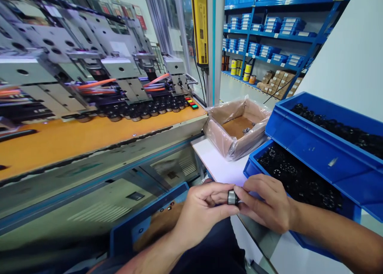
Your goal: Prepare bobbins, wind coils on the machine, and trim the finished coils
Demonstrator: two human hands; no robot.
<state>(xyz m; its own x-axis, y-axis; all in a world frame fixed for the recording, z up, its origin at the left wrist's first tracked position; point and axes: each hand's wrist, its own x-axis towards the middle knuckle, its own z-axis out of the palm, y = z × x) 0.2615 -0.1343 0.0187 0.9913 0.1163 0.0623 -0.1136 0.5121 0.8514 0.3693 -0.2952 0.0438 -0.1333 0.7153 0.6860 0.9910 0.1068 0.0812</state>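
Note:
Low in the middle of the head view, my left hand (200, 212) and my right hand (267, 203) meet around a small black and silver ring-shaped part (232, 197). Both pinch it between thumb and fingertips. The hands hover just in front of the lower blue bin (254, 164), which holds several black ring parts (295, 174). A second blue bin (317, 136) of the same black parts sits stacked above it to the right.
A winding machine with an orange deck (89, 136) and a row of black spindles (143, 110) fills the left. A plastic-lined cardboard box (236, 126) stands on the white table (218, 164). Blue shelving with boxes (269, 26) lines the back.

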